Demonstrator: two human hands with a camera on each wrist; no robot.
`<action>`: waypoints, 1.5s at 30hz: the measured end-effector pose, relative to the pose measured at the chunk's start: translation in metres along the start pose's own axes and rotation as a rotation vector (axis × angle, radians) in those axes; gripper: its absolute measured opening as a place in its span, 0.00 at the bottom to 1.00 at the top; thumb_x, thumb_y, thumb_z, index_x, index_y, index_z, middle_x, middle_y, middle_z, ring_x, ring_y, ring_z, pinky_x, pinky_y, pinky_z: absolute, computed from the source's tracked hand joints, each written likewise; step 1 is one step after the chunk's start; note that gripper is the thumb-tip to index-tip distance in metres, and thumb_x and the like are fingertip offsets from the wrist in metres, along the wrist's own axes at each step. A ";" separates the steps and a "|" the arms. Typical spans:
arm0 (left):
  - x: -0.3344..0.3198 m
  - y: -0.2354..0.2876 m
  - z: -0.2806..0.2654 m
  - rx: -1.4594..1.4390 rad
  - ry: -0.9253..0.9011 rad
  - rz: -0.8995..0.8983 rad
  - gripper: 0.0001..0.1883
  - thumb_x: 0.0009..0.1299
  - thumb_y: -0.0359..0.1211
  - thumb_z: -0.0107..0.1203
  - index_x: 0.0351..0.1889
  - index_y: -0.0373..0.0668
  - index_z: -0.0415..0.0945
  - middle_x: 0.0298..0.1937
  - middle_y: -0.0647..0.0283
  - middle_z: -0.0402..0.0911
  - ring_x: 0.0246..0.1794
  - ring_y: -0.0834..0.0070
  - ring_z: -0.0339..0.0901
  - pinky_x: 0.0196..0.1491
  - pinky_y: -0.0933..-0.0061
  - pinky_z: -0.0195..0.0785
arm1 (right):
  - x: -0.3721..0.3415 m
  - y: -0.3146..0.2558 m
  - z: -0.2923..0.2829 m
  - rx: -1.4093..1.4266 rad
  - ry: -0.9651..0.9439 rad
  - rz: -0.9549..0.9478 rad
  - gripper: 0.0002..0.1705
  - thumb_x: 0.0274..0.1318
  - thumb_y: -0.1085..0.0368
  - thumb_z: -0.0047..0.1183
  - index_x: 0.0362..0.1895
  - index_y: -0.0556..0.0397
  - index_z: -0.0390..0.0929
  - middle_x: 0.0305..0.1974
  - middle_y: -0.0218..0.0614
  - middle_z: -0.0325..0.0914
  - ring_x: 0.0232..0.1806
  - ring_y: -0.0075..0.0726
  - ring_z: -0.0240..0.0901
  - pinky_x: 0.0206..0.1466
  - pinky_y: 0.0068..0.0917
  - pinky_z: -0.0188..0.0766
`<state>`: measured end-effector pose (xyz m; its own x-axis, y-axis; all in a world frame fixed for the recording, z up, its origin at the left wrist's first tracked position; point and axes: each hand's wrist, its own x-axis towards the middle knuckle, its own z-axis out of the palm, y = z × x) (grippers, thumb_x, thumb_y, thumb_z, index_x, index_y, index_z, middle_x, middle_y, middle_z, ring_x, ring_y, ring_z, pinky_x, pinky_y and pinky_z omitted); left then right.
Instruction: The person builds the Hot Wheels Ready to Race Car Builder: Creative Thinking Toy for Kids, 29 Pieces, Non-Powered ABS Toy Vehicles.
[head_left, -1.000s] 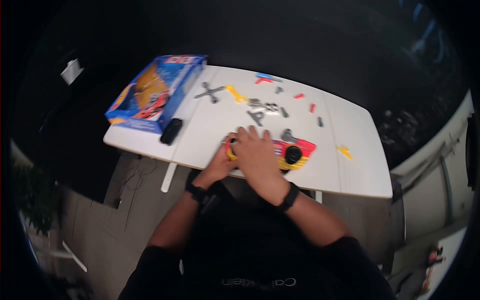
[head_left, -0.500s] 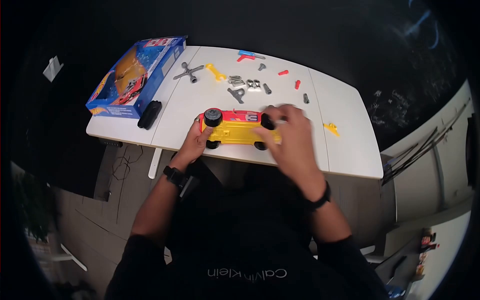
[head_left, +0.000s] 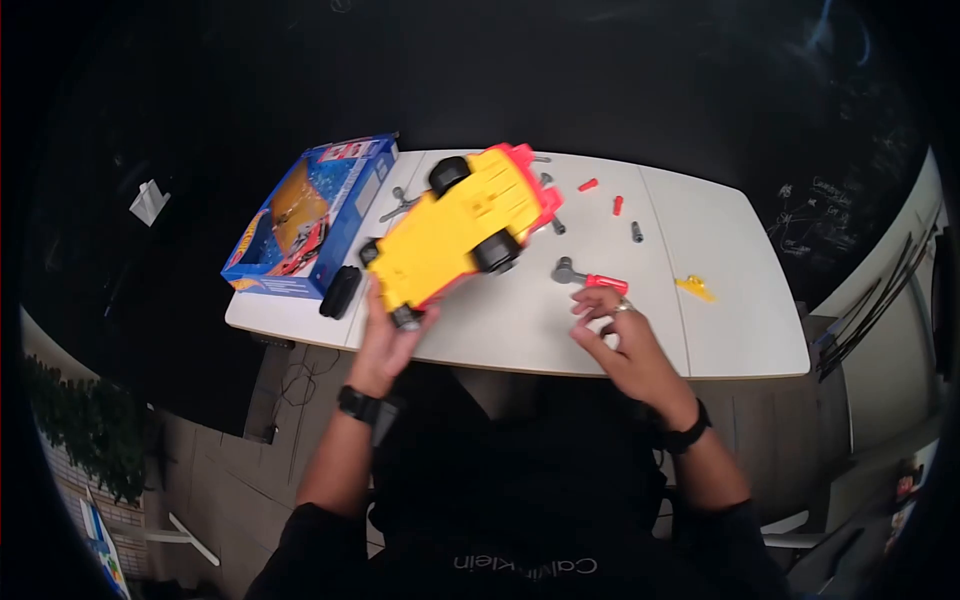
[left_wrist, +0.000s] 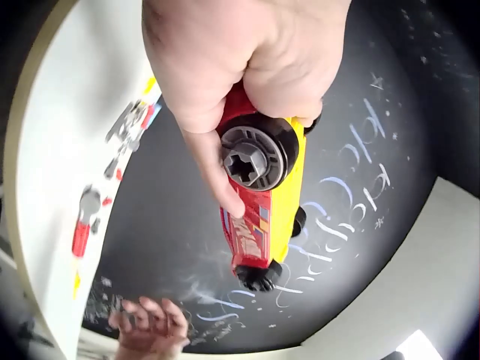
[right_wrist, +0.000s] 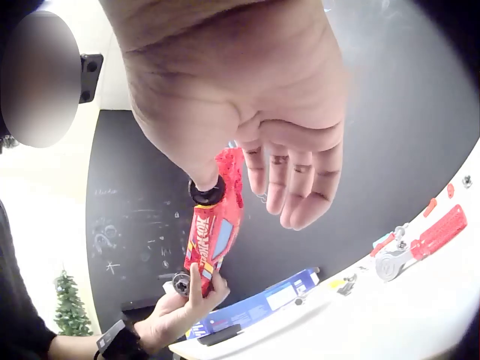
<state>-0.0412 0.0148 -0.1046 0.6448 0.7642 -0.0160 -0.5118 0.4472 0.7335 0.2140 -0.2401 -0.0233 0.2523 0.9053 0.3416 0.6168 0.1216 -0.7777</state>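
My left hand (head_left: 385, 345) grips one end of a red and yellow toy car (head_left: 440, 235), held up over the table with its yellow underside facing the head camera. In the left wrist view, the thumb and fingers wrap round the car's body beside a black wheel (left_wrist: 255, 157) with a grey hub. My right hand (head_left: 640, 350) is off the car, empty, its fingers loosely bent. Close to its fingertips lies a grey-headed toy tool with a red handle (head_left: 607, 284). The car hides some of the parts behind it.
A blue toy box (head_left: 350, 210) stands at the table's left, with a black case (head_left: 341, 291) in front. Small red pegs (head_left: 617, 205), grey pieces (head_left: 637, 232) and a yellow part (head_left: 694, 287) lie spread over the white table (head_left: 740, 330).
The car has been turned underside-up to the camera and lifted in the left hand, its far end swung upward. My right hand has let go of it and moved right.
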 end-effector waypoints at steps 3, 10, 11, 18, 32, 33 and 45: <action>-0.016 0.042 -0.011 0.154 0.101 0.073 0.34 0.82 0.62 0.47 0.71 0.45 0.71 0.60 0.59 0.86 0.52 0.68 0.88 0.42 0.65 0.87 | 0.004 -0.001 0.011 0.125 -0.004 0.026 0.25 0.74 0.57 0.58 0.67 0.55 0.70 0.53 0.39 0.78 0.51 0.29 0.78 0.45 0.27 0.75; -0.044 0.056 -0.037 0.212 0.002 -0.122 0.31 0.84 0.50 0.51 0.76 0.39 0.65 0.62 0.48 0.83 0.50 0.58 0.90 0.32 0.58 0.91 | 0.008 0.010 0.048 0.788 -0.303 0.067 0.30 0.79 0.59 0.52 0.75 0.54 0.57 0.56 0.42 0.77 0.51 0.28 0.80 0.43 0.26 0.82; -0.052 0.055 -0.031 0.236 -0.011 -0.170 0.32 0.83 0.50 0.52 0.76 0.39 0.65 0.62 0.48 0.83 0.51 0.58 0.90 0.32 0.58 0.91 | 0.007 0.009 0.053 0.729 -0.346 0.156 0.28 0.77 0.59 0.55 0.70 0.54 0.60 0.54 0.42 0.79 0.47 0.26 0.81 0.39 0.24 0.81; -0.057 0.035 -0.006 0.114 -0.094 -0.010 0.32 0.85 0.52 0.50 0.74 0.36 0.68 0.69 0.51 0.80 0.67 0.58 0.81 0.69 0.54 0.75 | -0.024 -0.002 0.068 0.944 -0.390 0.530 0.32 0.69 0.59 0.67 0.61 0.59 0.60 0.58 0.47 0.78 0.56 0.35 0.84 0.52 0.31 0.88; -0.058 -0.022 0.021 -0.075 -0.016 -0.209 0.30 0.83 0.52 0.49 0.70 0.37 0.72 0.58 0.47 0.86 0.54 0.58 0.88 0.58 0.57 0.83 | 0.001 0.189 -0.170 -0.715 0.220 0.365 0.20 0.70 0.53 0.62 0.48 0.59 0.84 0.43 0.46 0.87 0.48 0.39 0.87 0.49 0.33 0.81; -0.059 -0.025 0.022 -0.091 -0.012 -0.205 0.30 0.83 0.52 0.49 0.70 0.37 0.72 0.58 0.47 0.86 0.54 0.58 0.88 0.58 0.57 0.83 | 0.000 0.222 -0.191 -0.942 0.216 0.490 0.26 0.69 0.45 0.63 0.47 0.60 0.84 0.42 0.48 0.87 0.48 0.41 0.87 0.49 0.35 0.81; -0.067 -0.032 0.031 0.122 0.106 -0.223 0.21 0.79 0.37 0.62 0.63 0.34 0.76 0.52 0.53 0.89 0.47 0.68 0.90 0.50 0.68 0.86 | 0.014 0.266 -0.195 -0.208 0.128 0.615 0.19 0.72 0.52 0.61 0.47 0.57 0.81 0.34 0.25 0.78 0.34 0.21 0.72 0.38 0.25 0.69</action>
<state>-0.0497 -0.0652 -0.1059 0.6679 0.7000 -0.2528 -0.2875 0.5560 0.7799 0.5265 -0.2747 -0.1228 0.6832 0.7276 -0.0620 0.4598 -0.4947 -0.7375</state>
